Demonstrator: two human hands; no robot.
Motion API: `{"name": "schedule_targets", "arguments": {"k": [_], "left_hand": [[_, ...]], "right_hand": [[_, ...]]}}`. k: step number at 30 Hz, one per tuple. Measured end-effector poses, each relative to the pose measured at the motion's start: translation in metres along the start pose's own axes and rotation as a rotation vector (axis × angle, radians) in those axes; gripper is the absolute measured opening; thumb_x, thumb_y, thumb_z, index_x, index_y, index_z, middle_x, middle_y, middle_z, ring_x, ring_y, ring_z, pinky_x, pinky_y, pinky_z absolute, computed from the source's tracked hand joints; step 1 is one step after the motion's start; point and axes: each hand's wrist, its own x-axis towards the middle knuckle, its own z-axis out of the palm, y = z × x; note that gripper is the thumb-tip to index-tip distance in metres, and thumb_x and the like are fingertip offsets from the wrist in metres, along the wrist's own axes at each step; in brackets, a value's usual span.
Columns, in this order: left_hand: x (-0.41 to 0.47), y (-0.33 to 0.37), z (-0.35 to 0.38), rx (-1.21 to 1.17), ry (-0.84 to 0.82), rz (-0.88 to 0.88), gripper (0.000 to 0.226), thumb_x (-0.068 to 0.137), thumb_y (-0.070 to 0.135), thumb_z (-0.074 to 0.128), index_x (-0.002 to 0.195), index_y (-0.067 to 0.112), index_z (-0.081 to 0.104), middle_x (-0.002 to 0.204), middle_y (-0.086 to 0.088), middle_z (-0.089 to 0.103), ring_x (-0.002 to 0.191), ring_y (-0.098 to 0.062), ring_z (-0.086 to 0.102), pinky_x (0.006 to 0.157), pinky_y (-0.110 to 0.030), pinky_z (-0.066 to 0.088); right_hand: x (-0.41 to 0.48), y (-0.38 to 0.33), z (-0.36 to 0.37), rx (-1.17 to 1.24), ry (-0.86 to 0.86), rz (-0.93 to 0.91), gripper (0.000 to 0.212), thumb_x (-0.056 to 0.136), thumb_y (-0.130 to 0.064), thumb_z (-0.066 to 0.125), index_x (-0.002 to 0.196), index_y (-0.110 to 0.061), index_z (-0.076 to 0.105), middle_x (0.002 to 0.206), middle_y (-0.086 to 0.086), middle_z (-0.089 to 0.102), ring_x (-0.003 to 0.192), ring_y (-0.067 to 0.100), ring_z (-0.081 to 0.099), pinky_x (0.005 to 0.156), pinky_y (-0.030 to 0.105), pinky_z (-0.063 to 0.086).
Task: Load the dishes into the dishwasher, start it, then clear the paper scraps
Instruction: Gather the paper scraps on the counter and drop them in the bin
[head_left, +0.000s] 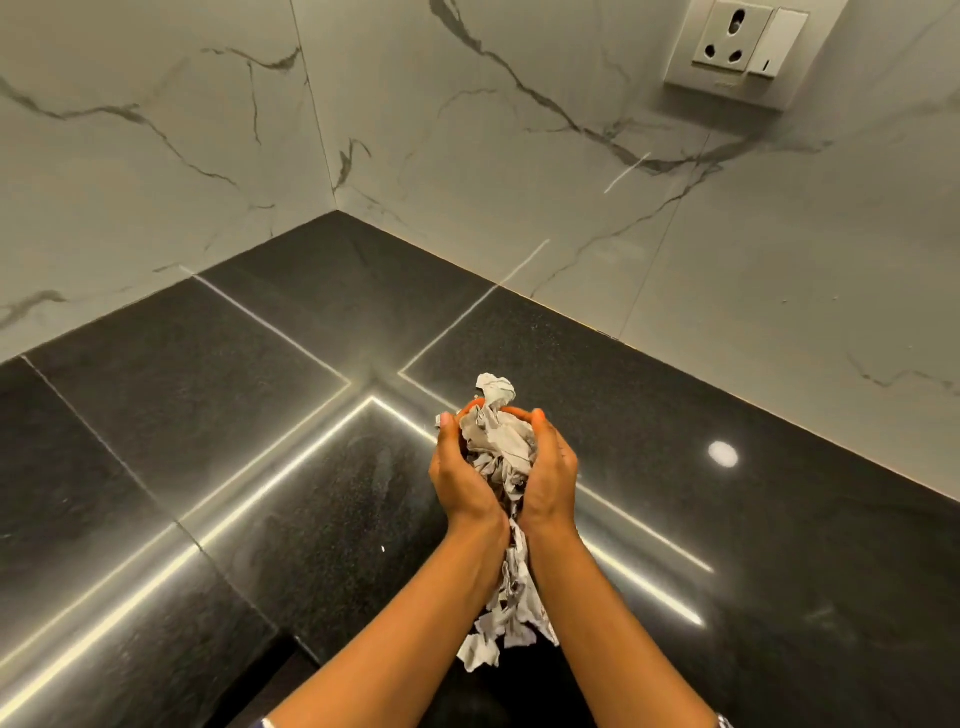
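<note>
Both hands cup crumpled paper scraps between the palms.

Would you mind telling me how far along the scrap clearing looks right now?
The black counter looks nearly bare. In hand: the left hand and right hand cup a bundle of paper scraps, some dangling below the wrists. Left: disposing of them. The dishwasher is out of view.

The crumpled grey-white paper scraps look matt and creased, the black speckled stone tabletop is polished and glossy with bright light streaks, the white grey-veined marble-look wall tiles are smooth, and the white socket plate is smooth plastic.
</note>
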Motion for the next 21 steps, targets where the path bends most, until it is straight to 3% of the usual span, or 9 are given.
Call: {"name": "schedule_targets", "arguments": {"k": [3,9,12,16,21], "left_hand": [[-0.004,0.004,0.005,-0.048,0.028,0.009,0.045,0.098,0.038,0.042,0.107,0.001,0.067,0.097,-0.016,0.071,0.091,-0.031,0.069,0.072,-0.035,0.056],[-0.034,0.034,0.004,-0.135,0.047,0.127,0.052,0.095,0.045,0.044,0.112,0.001,0.066,0.109,-0.02,0.068,0.102,-0.035,0.065,0.092,-0.043,0.051],[-0.053,0.06,-0.005,-0.179,0.112,0.218,0.048,0.097,0.043,0.042,0.108,0.003,0.067,0.106,-0.018,0.069,0.101,-0.033,0.066,0.09,-0.041,0.053],[-0.087,0.105,-0.038,-0.225,0.173,0.36,0.046,0.098,0.042,0.04,0.103,0.006,0.067,0.096,-0.014,0.071,0.095,-0.03,0.067,0.083,-0.035,0.054],[-0.14,0.157,-0.117,-0.258,0.288,0.509,0.046,0.1,0.042,0.035,0.095,0.01,0.068,0.088,-0.008,0.072,0.083,-0.021,0.069,0.073,-0.028,0.055]], "right_hand": [[-0.005,-0.008,0.005,-0.012,-0.004,-0.009,0.034,0.097,-0.013,0.043,0.105,0.015,0.061,0.088,0.019,0.067,0.066,0.013,0.068,0.061,0.022,0.056],[-0.036,-0.027,0.018,0.009,-0.195,-0.003,0.027,0.097,-0.011,0.043,0.088,0.002,0.066,0.069,0.005,0.071,0.063,0.013,0.069,0.057,0.021,0.054],[-0.059,-0.029,0.032,-0.012,-0.288,0.036,0.027,0.097,-0.015,0.046,0.089,0.0,0.067,0.072,0.006,0.072,0.068,0.016,0.069,0.061,0.024,0.056],[-0.108,-0.02,0.059,-0.047,-0.435,0.084,0.033,0.096,-0.023,0.047,0.104,0.003,0.066,0.097,0.02,0.069,0.085,0.028,0.068,0.073,0.033,0.057],[-0.198,0.016,0.089,-0.047,-0.618,0.227,0.028,0.096,-0.022,0.049,0.097,-0.001,0.067,0.088,0.015,0.069,0.078,0.024,0.067,0.067,0.028,0.057]]}}
